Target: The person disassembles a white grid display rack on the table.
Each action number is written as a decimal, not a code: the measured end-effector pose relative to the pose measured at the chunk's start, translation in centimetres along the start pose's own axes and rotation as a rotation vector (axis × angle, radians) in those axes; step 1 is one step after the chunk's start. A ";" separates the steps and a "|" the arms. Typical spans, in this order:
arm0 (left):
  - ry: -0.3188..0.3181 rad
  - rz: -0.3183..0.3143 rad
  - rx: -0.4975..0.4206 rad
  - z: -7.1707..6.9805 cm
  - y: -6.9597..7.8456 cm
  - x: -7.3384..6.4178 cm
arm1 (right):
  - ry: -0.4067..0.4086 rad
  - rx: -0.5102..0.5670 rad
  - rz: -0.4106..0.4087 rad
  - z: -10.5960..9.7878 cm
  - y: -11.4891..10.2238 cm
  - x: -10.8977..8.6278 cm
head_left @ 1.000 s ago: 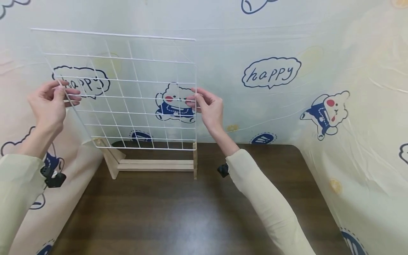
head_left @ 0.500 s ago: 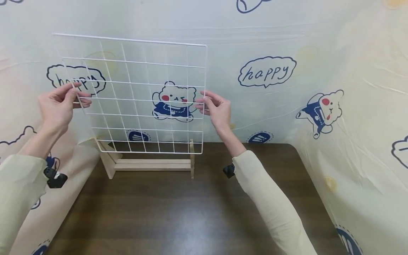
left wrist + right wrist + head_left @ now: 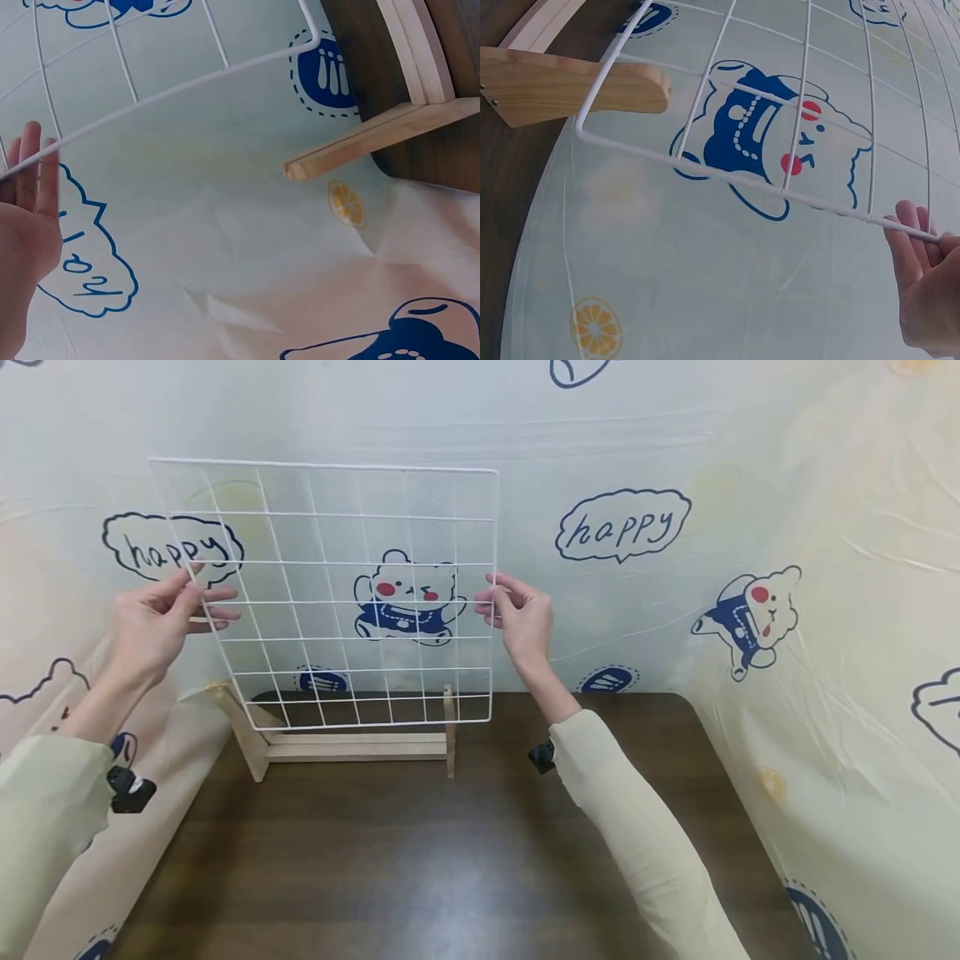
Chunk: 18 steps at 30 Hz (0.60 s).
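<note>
A white wire grid panel (image 3: 324, 602) is held upright in the air between both hands. My left hand (image 3: 153, 625) pinches its left edge between thumb and fingers, and my right hand (image 3: 522, 617) pinches the right edge at about the same height. Below and behind the panel's lower edge stands a wooden stand (image 3: 356, 746) with two side legs joined by a crossbar. In the left wrist view the panel's corner is apart from the wooden leg (image 3: 375, 137). The right wrist view has the panel's lower corner overlapping the other leg (image 3: 622, 86); contact there cannot be told.
The stand is on a dark brown wooden table (image 3: 450, 852), towards its back left. A pale printed cloth (image 3: 630, 435) with bears and "happy" bubbles hangs behind the table and along both sides.
Both hands have carried the grid panel to the right and slightly down, and it now faces more squarely forward. Its lower right corner has passed beyond the stand's right leg.
</note>
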<state>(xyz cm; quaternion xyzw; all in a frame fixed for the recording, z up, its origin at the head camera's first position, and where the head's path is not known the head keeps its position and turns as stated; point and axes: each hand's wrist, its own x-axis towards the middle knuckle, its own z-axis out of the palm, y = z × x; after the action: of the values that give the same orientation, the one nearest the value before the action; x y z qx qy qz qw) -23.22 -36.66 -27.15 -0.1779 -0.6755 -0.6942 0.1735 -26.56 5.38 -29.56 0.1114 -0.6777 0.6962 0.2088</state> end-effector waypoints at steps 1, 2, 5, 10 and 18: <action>-0.022 -0.012 0.018 -0.2 0.0 -0.1 | 0.004 0.004 0.007 0.0 0.1 0.0; -0.041 -0.022 0.036 -0.3 -0.1 -0.2 | 0.008 0.010 0.016 0.0 0.2 0.0; -0.074 -0.050 0.051 -0.4 -0.3 -0.3 | 0.006 0.019 0.044 -0.3 0.4 0.0; -0.035 -0.101 0.000 -0.2 -0.4 -0.3 | -0.060 0.003 0.106 -0.7 0.7 -0.2; 0.034 -0.186 -0.068 0.4 -0.2 -0.7 | -0.208 -0.008 0.241 -1.3 0.3 -0.4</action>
<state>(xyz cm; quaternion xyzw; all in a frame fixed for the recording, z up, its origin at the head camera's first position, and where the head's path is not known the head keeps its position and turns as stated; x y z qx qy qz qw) -22.65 -36.22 -27.64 -0.1087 -0.6621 -0.7327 0.1137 -26.18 6.66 -30.12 0.0999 -0.7069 0.6982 0.0532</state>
